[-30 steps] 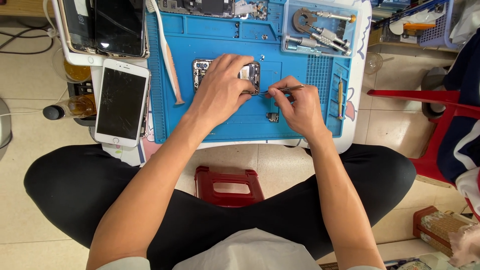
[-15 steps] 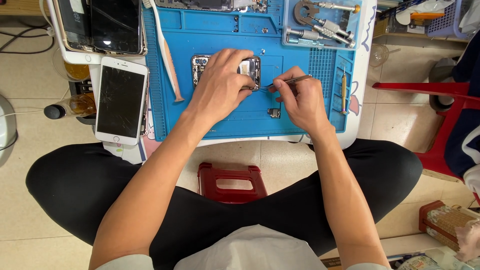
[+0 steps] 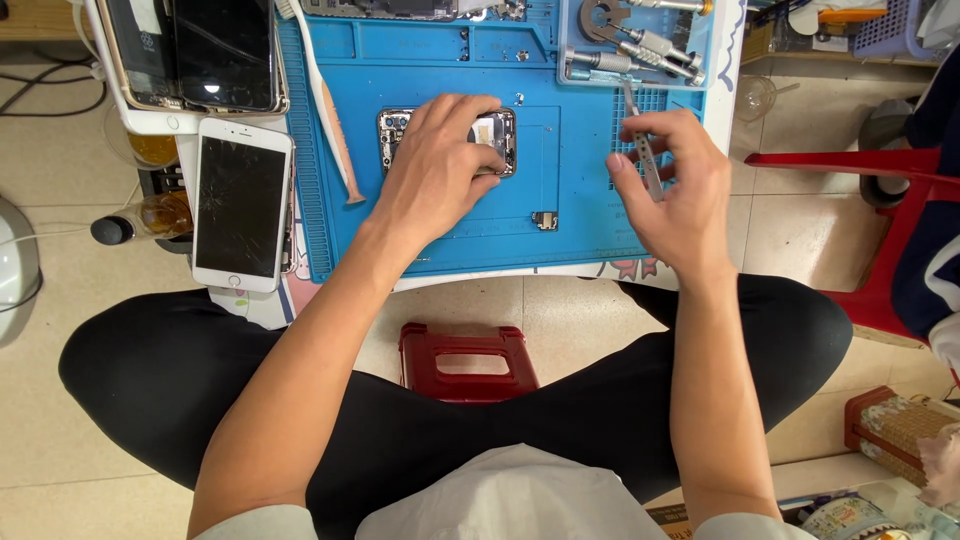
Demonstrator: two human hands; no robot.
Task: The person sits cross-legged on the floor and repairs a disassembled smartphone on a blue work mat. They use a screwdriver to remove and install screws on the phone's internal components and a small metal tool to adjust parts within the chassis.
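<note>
An opened phone body point(image 3: 498, 132) lies on a blue work mat point(image 3: 580, 210), its insides showing. My left hand point(image 3: 435, 165) rests flat over it and presses it down. My right hand point(image 3: 675, 180) is off to the right of the phone, over the mat's ribbed section, and pinches metal tweezers point(image 3: 640, 145) that point away from me. A small dark loose part point(image 3: 545, 220) sits on the mat between both hands.
A white phone with a cracked screen point(image 3: 240, 205) lies left of the mat, darker phones point(image 3: 200, 50) behind it. A pale pry tool point(image 3: 328, 110) lies on the mat's left. Screwdrivers point(image 3: 640, 45) fill a tray at the back. A red stool point(image 3: 465, 360) stands below, a red chair point(image 3: 880, 165) at right.
My right hand has drawn the tweezers away from the phone, rightwards to the ribbed part of the mat. My left hand stays on the phone.
</note>
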